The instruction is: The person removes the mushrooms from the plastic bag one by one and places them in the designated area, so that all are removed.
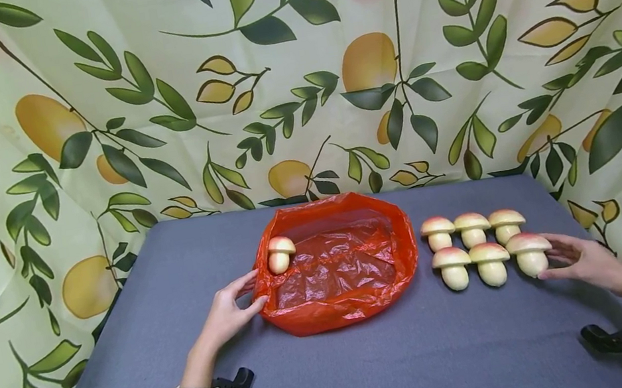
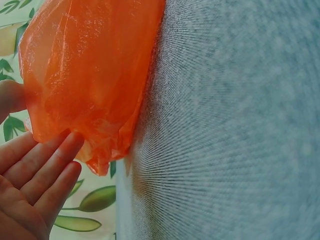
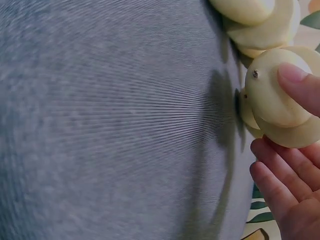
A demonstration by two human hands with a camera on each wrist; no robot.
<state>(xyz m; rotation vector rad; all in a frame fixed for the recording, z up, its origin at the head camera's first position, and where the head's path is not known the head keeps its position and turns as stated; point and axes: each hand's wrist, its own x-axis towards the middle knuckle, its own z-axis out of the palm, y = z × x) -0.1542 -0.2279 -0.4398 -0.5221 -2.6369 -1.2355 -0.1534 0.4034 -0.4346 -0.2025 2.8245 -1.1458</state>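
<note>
A red plastic bag [image 1: 343, 310] lies open-mouthed on the table, with one toy mushroom [image 1: 280, 262] inside its left end. My left hand [image 1: 231, 308] touches the outside of the bag's left end. In the left wrist view, its fingers [image 2: 52, 162] are fairly straight against the orange-looking plastic. Over on the right, my right hand [image 1: 587, 263] holds a pale mushroom with a reddish cap [image 1: 530, 253] between thumb and fingers. The right wrist view shows the thumb [image 3: 300, 82] on its stem, the stem's base facing the camera and raised off the cloth.
Several more mushrooms [image 1: 472, 228] stand in two rows just left of my right hand. Blue-grey cloth [image 1: 386, 370] covers the table. A leaf-and-fruit patterned curtain [image 1: 312, 120] hangs along its back and sides. Each wrist wears a black camera mount [image 1: 235, 385].
</note>
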